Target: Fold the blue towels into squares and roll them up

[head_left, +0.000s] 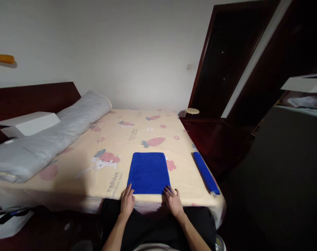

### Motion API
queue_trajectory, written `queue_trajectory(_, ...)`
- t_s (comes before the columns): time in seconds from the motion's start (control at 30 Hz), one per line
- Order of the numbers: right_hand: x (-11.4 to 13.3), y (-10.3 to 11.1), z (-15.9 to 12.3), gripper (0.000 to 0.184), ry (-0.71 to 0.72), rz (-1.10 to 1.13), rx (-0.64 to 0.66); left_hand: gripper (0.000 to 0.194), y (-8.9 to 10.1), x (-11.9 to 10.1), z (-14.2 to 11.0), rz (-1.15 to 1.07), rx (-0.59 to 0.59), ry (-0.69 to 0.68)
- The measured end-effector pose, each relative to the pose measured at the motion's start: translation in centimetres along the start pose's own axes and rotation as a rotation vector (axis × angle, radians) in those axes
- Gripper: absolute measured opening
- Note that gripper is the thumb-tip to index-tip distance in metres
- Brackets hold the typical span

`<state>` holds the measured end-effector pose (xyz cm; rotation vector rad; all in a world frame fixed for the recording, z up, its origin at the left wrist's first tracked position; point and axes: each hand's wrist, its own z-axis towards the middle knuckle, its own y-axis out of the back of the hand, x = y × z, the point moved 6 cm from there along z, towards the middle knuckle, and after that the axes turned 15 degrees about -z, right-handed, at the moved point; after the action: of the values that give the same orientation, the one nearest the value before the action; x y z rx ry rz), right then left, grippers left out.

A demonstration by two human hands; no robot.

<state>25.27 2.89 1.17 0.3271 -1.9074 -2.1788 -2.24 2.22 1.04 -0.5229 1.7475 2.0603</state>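
A blue cloth [149, 172] like a small towel lies flat, spread as a rectangle near the front edge of the bed. On its near left corner rests my left hand [128, 202], fingers stretched out over the fabric. My right hand [173, 201] touches the near right corner with its fingers apart and slightly bent. Neither hand visibly lifts the cloth. To the right, along the bed's side edge, lies a second blue cloth rolled into a tube [205, 173], with a pale tag at its near end.
The bed [137, 130] has a cream sheet with rabbit and carrot prints. A rolled grey quilt [66, 122] and a white box [34, 123] sit at the left. Beyond the right edge stand a round stool [192, 111] and a dark covered stack [286, 157].
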Motion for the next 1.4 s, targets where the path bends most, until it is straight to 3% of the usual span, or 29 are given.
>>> queue_trajectory(0.27,-0.1,0.6,1.1,0.036,0.03,-0.061,-0.01,0.051,0.9,-0.1,0.1,0.075,0.004,0.047)
queue_trajectory(0.7,-0.5,1.2,3.2,0.022,0.018,-0.085,-0.015,0.036,2.2,-0.7,1.2,0.049,-0.065,0.087)
queue_trajectory(0.93,0.7,1.0,1.6,0.034,-0.037,-0.074,-0.03,0.039,0.9,-1.6,1.2,0.073,-0.069,0.122)
queue_trajectory(1.2,4.3,0.5,1.2,0.036,0.099,-0.014,-0.059,0.04,-2.4,-7.0,0.4,-0.053,0.074,-0.121)
queue_trajectory(1.4,6.3,0.1,1.4,0.041,0.217,0.038,-0.092,0.041,-2.6,-7.7,-0.2,-0.122,0.118,-0.218)
